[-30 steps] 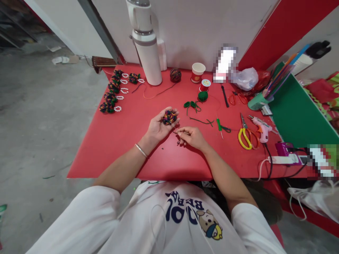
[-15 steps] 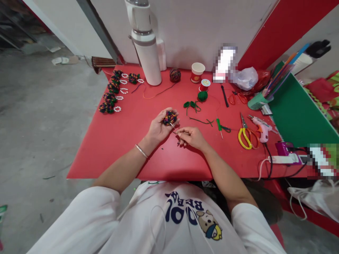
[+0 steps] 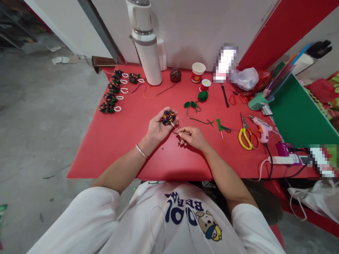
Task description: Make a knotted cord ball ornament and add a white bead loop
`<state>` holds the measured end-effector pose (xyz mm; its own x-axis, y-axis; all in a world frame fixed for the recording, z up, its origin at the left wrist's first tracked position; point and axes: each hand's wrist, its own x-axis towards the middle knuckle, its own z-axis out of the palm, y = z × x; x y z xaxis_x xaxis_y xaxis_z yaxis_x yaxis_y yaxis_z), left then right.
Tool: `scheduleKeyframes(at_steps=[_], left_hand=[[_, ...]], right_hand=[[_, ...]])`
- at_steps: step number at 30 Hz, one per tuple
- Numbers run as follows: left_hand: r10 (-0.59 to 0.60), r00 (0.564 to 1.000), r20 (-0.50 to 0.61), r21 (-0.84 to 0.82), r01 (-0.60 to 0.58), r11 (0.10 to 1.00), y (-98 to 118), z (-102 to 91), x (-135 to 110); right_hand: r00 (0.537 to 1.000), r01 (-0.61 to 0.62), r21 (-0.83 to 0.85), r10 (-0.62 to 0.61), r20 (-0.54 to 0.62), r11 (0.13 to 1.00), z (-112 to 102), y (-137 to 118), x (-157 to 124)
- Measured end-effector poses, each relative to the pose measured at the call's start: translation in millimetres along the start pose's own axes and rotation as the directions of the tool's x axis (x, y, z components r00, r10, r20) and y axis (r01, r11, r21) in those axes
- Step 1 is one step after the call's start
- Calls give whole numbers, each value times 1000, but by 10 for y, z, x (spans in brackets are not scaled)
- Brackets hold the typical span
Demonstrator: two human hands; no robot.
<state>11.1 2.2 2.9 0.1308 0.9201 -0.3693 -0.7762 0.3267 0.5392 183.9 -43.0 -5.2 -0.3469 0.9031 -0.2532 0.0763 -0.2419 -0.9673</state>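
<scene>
Seemingly unfinished: round multicoloured yarn rosette [image 3: 168, 117], left hand [image 3: 159, 127] clasped around it, right hand [image 3: 192, 137] pinching slender metallic tool [image 3: 173, 125]; multicoloured white-beaded yarn clusters [image 3: 113, 87] look complete.

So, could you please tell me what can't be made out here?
In the head view:
Held end of slim tool: hidden by right hand.
Underside of yarn piece: hidden by left hand.
Top of white flask: cut by upper edge.
Upright bright object: masked by pixelation.

Yarn piece [image 3: 167, 117] is in my left hand [image 3: 159, 126]. Glue gun [image 3: 263, 131]'s way off right, thermos [image 3: 147, 58] sits behind.
</scene>
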Motion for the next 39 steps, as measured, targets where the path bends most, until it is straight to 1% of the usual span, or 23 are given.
scheduleKeyframes(at_steps=[13, 20, 23, 28, 32, 36, 39], left_hand=[[3, 1000, 21, 22, -3, 1000, -31, -2, -19], [-20, 1000, 21, 23, 20, 1000, -56, 8, -28], [-12, 1000, 14, 33, 11, 999, -59, 8, -31], [-3, 999, 38, 24, 2, 1000, -54, 19, -56], [-10, 998, 63, 25, 9, 1000, -56, 35, -71], [-11, 999, 43, 48, 9, 999, -73, 35, -67], [-9, 999, 48, 55, 7, 998, -87, 32, -65]], right_hand=[[1000, -5, -14, 5, -16, 1000, 4, 2, 18], [998, 0, 32, 1, -57, 999, 37, 66, 57], [997, 4, 45, -1, -74, 999, 70, 95, 77], [993, 6, 64, 2, -117, 998, 119, 138, 100], [992, 25, 50, -18, -128, 998, 133, 170, 109], [990, 16, 34, -11, -142, 999, 144, 180, 111], [987, 14, 24, -10, -162, 1000, 154, 180, 113]])
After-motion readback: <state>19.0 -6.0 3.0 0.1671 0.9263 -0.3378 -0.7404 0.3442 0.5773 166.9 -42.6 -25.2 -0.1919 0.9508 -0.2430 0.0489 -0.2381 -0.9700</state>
